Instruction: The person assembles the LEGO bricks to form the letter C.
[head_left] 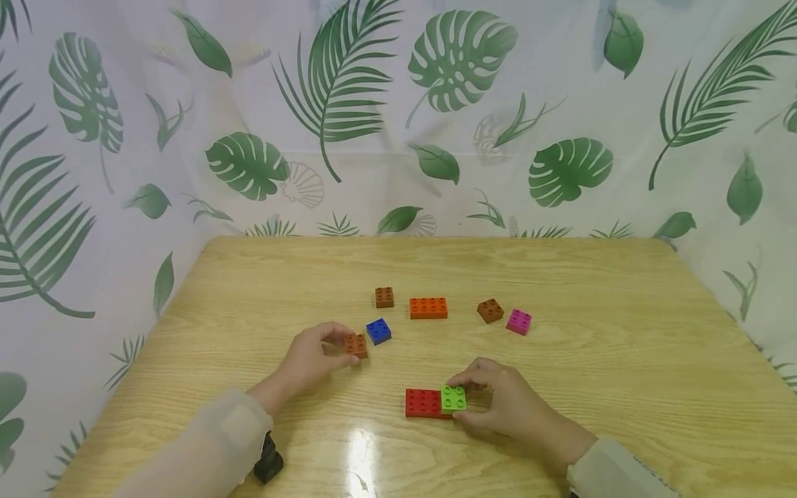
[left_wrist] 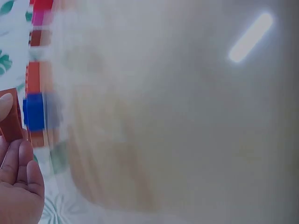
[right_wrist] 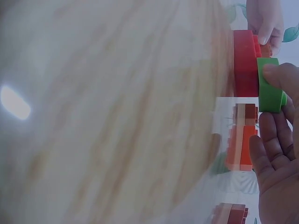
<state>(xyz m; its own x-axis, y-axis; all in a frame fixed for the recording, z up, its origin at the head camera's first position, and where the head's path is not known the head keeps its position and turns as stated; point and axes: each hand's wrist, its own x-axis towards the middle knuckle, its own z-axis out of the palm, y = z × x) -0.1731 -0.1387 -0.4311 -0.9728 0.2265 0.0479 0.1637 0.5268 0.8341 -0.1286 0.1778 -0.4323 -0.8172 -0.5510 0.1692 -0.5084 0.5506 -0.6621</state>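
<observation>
My left hand point(head_left: 314, 356) pinches a brown toy building brick point(head_left: 356, 345) between thumb and fingers, just beside a blue brick point(head_left: 378, 330). The left wrist view shows that brown brick point(left_wrist: 10, 114) tilted, with the thumb across its side. A light green brick point(head_left: 453, 399) is pinched by my right hand point(head_left: 501, 401) at the right end of a long red brick point(head_left: 422, 402) lying on the table. In the right wrist view the green brick point(right_wrist: 269, 86) sits against the red brick's studded side point(right_wrist: 245, 65); whether it is fully pressed down I cannot tell.
Behind the hands lie a brown brick point(head_left: 384, 297), a long orange brick point(head_left: 428, 308), another brown brick point(head_left: 490, 310) and a magenta brick point(head_left: 519, 321). The wooden table point(head_left: 623, 332) ends at a leaf-patterned cloth point(head_left: 373, 138). A black object point(head_left: 268, 460) is at the left wrist.
</observation>
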